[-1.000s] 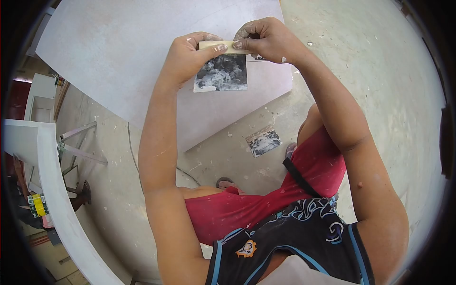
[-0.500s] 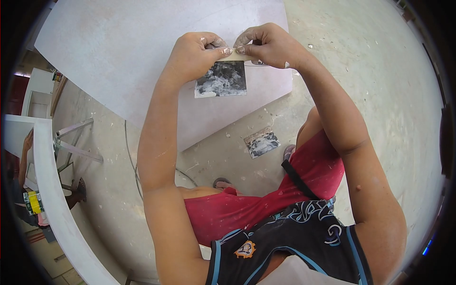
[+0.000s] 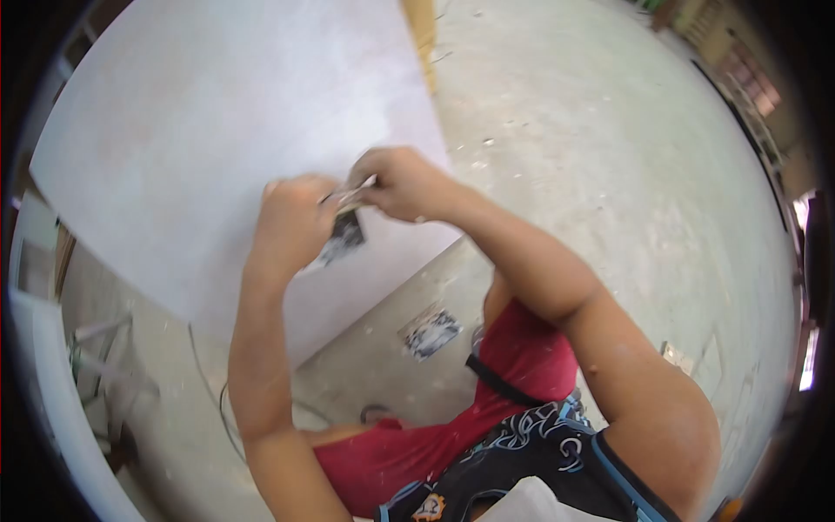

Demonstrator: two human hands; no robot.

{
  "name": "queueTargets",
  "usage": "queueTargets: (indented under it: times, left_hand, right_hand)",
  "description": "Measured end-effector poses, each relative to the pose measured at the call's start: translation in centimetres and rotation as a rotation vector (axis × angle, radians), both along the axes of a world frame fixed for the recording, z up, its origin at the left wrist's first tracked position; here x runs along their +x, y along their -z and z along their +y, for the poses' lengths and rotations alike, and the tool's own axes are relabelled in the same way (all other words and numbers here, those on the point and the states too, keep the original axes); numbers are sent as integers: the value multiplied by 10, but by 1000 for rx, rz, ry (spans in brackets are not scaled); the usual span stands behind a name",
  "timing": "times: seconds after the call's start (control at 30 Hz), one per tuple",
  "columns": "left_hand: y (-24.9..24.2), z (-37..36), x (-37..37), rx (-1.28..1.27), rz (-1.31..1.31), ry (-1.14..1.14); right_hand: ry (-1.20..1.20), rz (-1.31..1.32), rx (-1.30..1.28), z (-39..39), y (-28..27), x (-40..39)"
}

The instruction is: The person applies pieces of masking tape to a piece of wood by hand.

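A: Grip first?
B: Left hand (image 3: pixel 296 216) and right hand (image 3: pixel 402 184): fingertips together, both clamped on the pale strip (image 3: pixel 350 200), approx. midway btwn them. Exact finger pos. blurred.

A: And right by it?
B: Dark plate (image 3: pixel 350 233), white smears on it, just on the near side of the strip, partly hidden behind the left hand. Can't tell if it's joined to the strip or lying on the worktop (image 3: pixel 191 130).

A: Further out?
B: Smeared sheet (image 3: pixel 431 333) on the floor (image 3: pixel 557 157), near side, off the worktop's edge. Cable (image 3: pixel 207 383) on the floor, near left. Yellow piece (image 3: pixel 422 35) at the worktop's far right edge.

A: How far along?
B: Prob. mid-handling, my guess: strip's in hand, not set down. Smears show, but no finished result I can make out; what's left, can't say b/c of blur.

A: Diff vs. the last frame?
B: View's turned, so hands show lower & further left. Strip was near level, now slanted w/ less of it showing. Plate was mostly visible, now more covered. Yellow piece has come into view.
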State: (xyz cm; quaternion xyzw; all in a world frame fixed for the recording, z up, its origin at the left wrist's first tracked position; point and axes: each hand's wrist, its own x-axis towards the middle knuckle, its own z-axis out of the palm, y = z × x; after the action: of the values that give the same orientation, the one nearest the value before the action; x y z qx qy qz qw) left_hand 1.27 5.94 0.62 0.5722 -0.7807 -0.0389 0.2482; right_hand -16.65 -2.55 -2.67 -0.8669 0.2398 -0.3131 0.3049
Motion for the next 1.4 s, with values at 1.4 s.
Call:
queueTargets:
  times: [1.4]
  left_hand:
    - [-2,-39,-29,-55,1547,411]
  right_hand:
    - [-113,-272,1095,30,-34,6]
